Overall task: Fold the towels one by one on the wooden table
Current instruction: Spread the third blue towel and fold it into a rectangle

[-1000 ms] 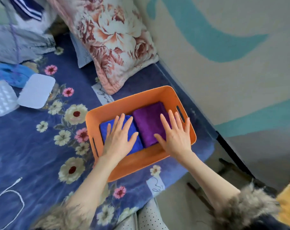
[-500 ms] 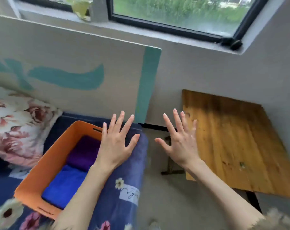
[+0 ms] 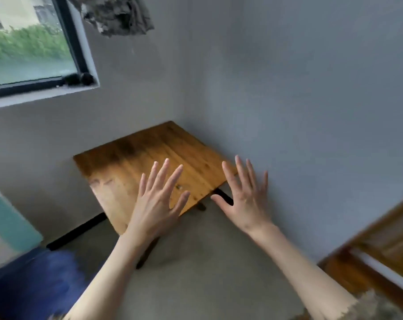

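Basically, left to right: a blue bed cover, blurred, sat at the lower left, with a teal panel above it and a dark-framed window at the upper left. No towels were visible. The wooden tabletop stood in the corner between two grey walls, bare wood showing. The left hand was held up in front of its near edge, fingers straight and spread, grip released, holding nothing. The right hand was raised beside it, just off the tabletop's right corner, fingers also spread, grip released, nothing in it. Brown wooden furniture sat at the lower right, blurred.
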The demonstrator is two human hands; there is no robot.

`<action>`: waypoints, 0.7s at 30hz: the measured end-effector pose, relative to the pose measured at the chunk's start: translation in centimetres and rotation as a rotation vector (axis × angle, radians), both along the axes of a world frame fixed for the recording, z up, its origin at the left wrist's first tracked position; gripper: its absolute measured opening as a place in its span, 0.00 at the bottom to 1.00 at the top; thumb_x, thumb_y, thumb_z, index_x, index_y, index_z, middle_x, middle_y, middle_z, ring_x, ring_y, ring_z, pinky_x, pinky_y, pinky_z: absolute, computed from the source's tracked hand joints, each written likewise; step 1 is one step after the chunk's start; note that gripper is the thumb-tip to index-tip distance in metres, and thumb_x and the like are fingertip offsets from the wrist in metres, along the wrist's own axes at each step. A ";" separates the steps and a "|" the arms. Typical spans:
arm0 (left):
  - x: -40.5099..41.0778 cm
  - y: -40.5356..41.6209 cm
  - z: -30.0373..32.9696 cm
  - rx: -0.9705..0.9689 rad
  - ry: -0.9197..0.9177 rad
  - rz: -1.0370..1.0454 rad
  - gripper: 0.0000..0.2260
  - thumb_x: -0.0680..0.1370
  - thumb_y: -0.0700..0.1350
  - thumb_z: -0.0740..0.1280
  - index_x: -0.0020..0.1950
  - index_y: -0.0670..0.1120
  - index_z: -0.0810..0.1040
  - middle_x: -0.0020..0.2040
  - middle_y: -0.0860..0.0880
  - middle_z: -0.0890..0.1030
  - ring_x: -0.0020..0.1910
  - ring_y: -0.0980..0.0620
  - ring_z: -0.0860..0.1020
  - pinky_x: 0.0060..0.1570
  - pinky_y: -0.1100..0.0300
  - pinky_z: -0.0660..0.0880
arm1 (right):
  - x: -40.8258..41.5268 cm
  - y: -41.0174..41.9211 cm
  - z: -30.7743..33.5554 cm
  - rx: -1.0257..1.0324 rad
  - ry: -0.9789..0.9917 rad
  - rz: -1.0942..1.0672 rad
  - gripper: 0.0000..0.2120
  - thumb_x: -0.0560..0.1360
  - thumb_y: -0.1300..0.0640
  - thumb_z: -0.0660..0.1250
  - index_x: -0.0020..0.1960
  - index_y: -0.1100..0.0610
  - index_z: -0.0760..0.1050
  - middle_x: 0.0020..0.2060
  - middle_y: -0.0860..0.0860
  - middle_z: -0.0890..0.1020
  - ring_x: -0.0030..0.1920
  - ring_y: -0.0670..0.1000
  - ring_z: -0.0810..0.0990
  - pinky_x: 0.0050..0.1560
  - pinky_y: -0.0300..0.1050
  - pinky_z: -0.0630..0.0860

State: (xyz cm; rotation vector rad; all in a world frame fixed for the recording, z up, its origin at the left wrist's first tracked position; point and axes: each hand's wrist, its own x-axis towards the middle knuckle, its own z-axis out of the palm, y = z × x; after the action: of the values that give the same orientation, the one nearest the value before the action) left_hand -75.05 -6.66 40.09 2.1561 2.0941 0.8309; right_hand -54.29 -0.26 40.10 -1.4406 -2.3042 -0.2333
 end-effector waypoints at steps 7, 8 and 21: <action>24.4 3.3 -0.4 -0.050 -0.002 -0.430 0.31 0.74 0.66 0.46 0.75 0.57 0.55 0.77 0.52 0.51 0.76 0.52 0.44 0.74 0.50 0.45 | 24.0 -6.3 -1.0 -0.049 -0.011 -0.390 0.33 0.72 0.36 0.51 0.73 0.51 0.57 0.72 0.58 0.64 0.72 0.60 0.62 0.67 0.68 0.56; 27.7 3.4 -0.5 -0.053 0.009 -0.499 0.30 0.74 0.66 0.46 0.75 0.57 0.56 0.77 0.51 0.52 0.76 0.52 0.45 0.74 0.50 0.46 | 27.2 -7.6 -1.0 -0.051 -0.018 -0.457 0.33 0.72 0.36 0.51 0.73 0.51 0.57 0.72 0.58 0.64 0.72 0.60 0.62 0.66 0.68 0.58; 62.9 1.0 -2.6 -0.162 0.031 -1.160 0.31 0.72 0.70 0.41 0.74 0.61 0.50 0.77 0.55 0.50 0.75 0.57 0.41 0.71 0.55 0.41 | 55.9 -22.2 -3.0 -0.137 0.091 -1.183 0.33 0.73 0.38 0.56 0.74 0.51 0.55 0.72 0.58 0.65 0.71 0.60 0.63 0.65 0.66 0.59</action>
State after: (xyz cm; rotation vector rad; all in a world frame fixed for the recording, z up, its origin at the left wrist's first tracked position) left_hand -12.10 -5.69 37.45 2.6485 0.5642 0.4311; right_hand 1.61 -22.44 37.11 -2.6361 -1.1430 -0.3156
